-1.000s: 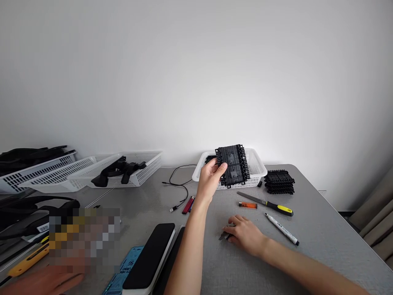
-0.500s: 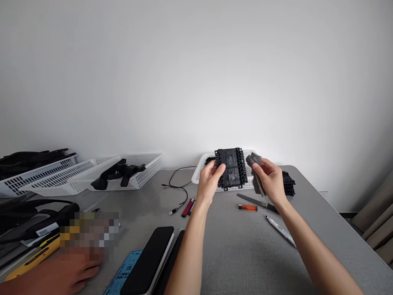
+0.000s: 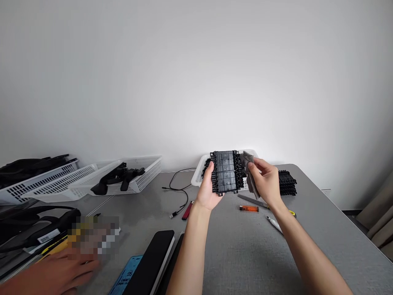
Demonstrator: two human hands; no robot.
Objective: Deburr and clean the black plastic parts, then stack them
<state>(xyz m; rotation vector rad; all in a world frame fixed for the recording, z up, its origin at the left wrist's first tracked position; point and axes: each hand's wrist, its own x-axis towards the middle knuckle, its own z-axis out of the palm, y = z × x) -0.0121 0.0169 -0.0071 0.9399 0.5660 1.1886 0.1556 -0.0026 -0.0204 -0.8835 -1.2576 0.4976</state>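
A flat black plastic part (image 3: 226, 172) with toothed sides is held up over the table, its face toward me. My left hand (image 3: 208, 189) is closed on its left edge, thumb on the front and the other fingers behind. Pinched in my right hand (image 3: 264, 180) is a crumpled grey cloth (image 3: 249, 172), right at the part's right edge. Behind the part stands a white basket (image 3: 198, 177) with black pieces in it, partly hidden. To the right of my right hand lies a stack of black toothed parts (image 3: 287, 183).
Nearer me are an orange lighter (image 3: 249, 208), a file (image 3: 250, 200), a white marker (image 3: 274, 223) and a red object (image 3: 188, 210). A cable (image 3: 181, 188), phone box (image 3: 127, 274) and black case (image 3: 149, 262) lie left; another person's hand (image 3: 73, 268) is lower left. White baskets (image 3: 152, 170) stand behind.
The cloth has come left against the part's right edge. The black part has turned slightly and shifted left, and my left thumb has moved from its face toward its edge.
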